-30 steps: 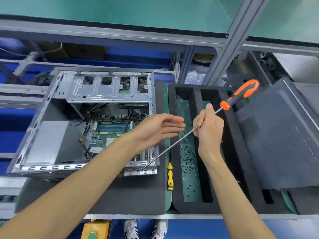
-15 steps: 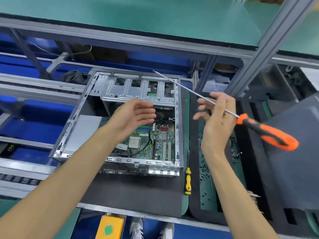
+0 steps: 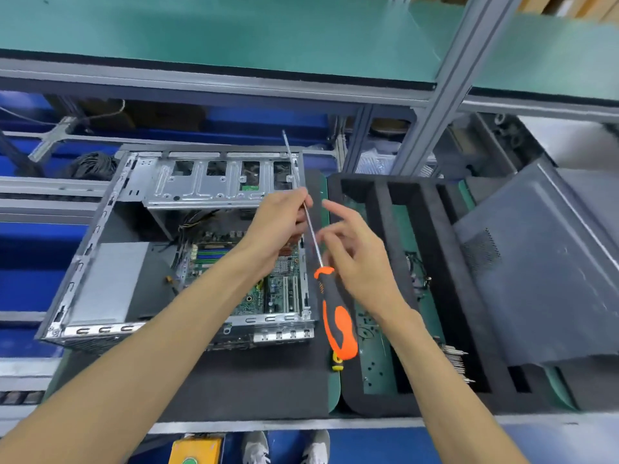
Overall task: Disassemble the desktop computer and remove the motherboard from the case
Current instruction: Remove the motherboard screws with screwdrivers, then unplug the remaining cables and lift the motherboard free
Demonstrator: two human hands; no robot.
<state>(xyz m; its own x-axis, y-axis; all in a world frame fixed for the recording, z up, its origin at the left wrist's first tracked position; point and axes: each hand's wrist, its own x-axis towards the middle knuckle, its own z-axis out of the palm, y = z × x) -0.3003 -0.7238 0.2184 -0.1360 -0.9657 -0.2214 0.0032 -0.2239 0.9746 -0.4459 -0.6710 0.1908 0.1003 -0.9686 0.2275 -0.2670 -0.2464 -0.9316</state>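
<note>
The open desktop case point(image 3: 100, 262) lies on a black mat, with the green motherboard point(image 3: 214, 256) in its floor and a metal drive cage point(image 3: 207, 182) across its far end. My left hand point(image 3: 281, 229) hovers over the board and pinches the steel shaft of a long screwdriver point(image 3: 338, 323). Its orange-and-black handle hangs towards me beside the case's right edge, and its tip points away past the cage. My right hand point(image 3: 358, 259) is just right of the shaft with fingers spread, gripping nothing.
A black foam tray point(image 3: 378, 195) with green-floored slots holding loose screws sits right of the case. The grey side panel point(image 3: 536, 262) leans over the tray's right part. A small yellow screwdriver point(image 3: 336, 365) peeks out under the orange handle. An aluminium frame post point(image 3: 445, 78) rises behind.
The screwdriver has swung round so its handle points towards me. It has passed from my right hand to my left, whose fingers now pinch the shaft; my right hand has opened.
</note>
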